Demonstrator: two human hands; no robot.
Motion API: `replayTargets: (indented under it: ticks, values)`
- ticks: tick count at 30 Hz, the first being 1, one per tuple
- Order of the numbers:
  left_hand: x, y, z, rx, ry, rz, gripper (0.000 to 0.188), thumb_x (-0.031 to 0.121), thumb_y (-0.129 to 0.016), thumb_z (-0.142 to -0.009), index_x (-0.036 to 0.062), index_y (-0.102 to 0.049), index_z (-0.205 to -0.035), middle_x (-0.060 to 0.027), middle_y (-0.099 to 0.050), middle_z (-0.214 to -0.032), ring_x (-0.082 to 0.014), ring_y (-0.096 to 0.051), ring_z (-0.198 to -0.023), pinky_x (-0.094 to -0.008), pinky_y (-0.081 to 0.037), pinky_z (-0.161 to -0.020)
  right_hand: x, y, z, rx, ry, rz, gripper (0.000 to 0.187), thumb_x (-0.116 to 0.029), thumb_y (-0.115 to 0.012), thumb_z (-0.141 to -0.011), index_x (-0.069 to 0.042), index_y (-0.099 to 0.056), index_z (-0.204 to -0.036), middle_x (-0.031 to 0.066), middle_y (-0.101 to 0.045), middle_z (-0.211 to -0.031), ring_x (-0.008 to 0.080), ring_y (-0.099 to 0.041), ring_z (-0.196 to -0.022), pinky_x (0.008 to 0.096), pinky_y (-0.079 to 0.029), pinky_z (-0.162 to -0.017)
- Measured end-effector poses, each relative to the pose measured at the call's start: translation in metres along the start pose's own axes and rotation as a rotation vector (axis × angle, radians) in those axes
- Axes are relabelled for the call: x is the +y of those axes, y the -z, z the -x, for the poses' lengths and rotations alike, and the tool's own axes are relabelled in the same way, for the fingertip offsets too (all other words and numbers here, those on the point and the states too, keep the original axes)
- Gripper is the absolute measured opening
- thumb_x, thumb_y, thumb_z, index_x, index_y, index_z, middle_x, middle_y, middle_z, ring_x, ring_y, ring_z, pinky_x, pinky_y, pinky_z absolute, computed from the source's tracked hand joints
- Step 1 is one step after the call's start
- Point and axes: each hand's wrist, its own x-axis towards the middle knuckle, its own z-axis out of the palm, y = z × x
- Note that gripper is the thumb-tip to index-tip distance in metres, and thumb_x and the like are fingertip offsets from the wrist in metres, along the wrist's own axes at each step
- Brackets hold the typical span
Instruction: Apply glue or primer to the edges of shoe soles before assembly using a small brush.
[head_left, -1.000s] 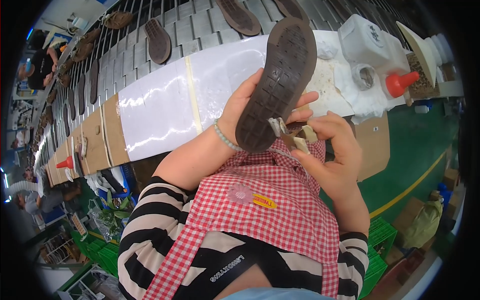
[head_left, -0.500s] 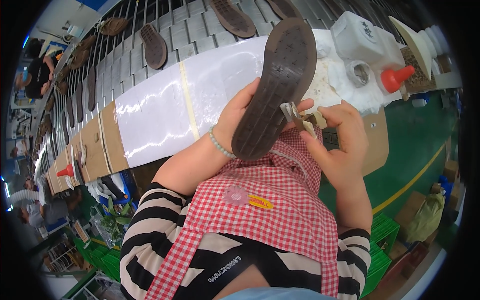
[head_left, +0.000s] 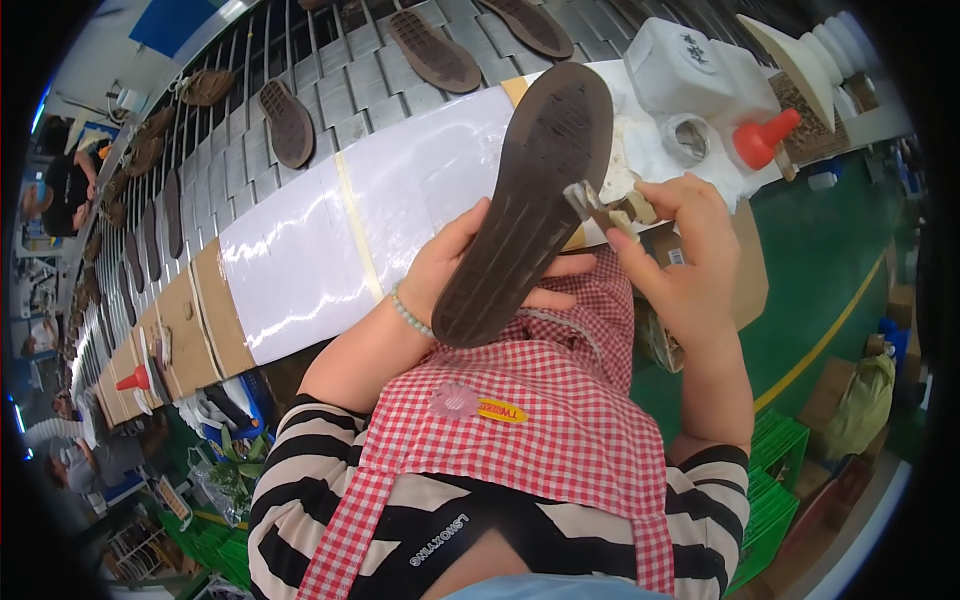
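Observation:
A dark brown shoe sole [head_left: 535, 190] stands tilted in front of me, its patterned face toward me. My left hand [head_left: 432, 262] is closed round its lower half, the thumb along the left edge and fingers coming out behind the right edge. In my right hand [head_left: 695, 262], pinched between thumb and fingers, is a small flat brush [head_left: 607, 212] with a greyish-white tip and a pale, crusted body. Its tip is at the sole's right edge; whether it touches I cannot tell.
Beyond the white board [head_left: 290, 255] runs a metal slat conveyor [head_left: 350, 100] carrying several soles. A white jug [head_left: 675, 70], an open jar [head_left: 687, 138] and a red-nozzled bottle [head_left: 765, 138] stand at the right. Green crates [head_left: 775, 450] are low on the right.
The sole has shifted left and a little down, and more of my left fingers shows behind it. My right hand with the brush stays close to the sole's right edge. The whole view has shifted slightly.

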Motion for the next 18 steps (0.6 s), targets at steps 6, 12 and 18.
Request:
replayTargets:
  ticks: [6, 12, 18]
  values:
    - [0.001, 0.009, 0.0, -0.018, 0.043, -0.022, 0.062, 0.044, -0.025, -0.109, 0.0029, -0.03, -0.155, -0.0254, -0.038, -0.153, -0.0517, -0.039, -0.138, -0.0653, -0.043, -0.106, 0.005, 0.009, -0.004, -0.047, -0.013, -0.019, 0.042, -0.01, -0.084, -0.066, -0.007, -0.067, -0.104, 0.0055, -0.065, -0.089, 0.0259, -0.061, -0.091, 0.0394, -0.046, -0.085]
    - [0.0, 0.022, -0.006, -0.106, 0.076, 0.042, 0.061, 0.043, -0.028, -0.108, 0.0035, -0.03, -0.155, -0.0251, -0.038, -0.154, -0.0503, -0.039, -0.139, -0.0645, -0.041, -0.108, 0.028, 0.015, -0.017, 0.012, -0.037, 0.129, 0.041, -0.011, -0.083, -0.07, -0.008, -0.069, -0.108, 0.0064, -0.067, -0.093, 0.0264, -0.061, -0.098, 0.0409, -0.045, -0.091]
    - [0.022, 0.031, -0.017, 0.04, -0.385, -0.322, 0.066, 0.035, -0.05, -0.103, 0.0067, -0.025, -0.157, -0.0168, -0.029, -0.161, -0.0395, -0.033, -0.146, -0.0623, -0.032, -0.117, 0.087, 0.05, -0.031, 0.16, -0.031, 0.505, 0.043, -0.013, -0.08, -0.075, -0.007, -0.069, -0.116, 0.0093, -0.069, -0.105, 0.0289, -0.061, -0.102, 0.0426, -0.045, -0.094]
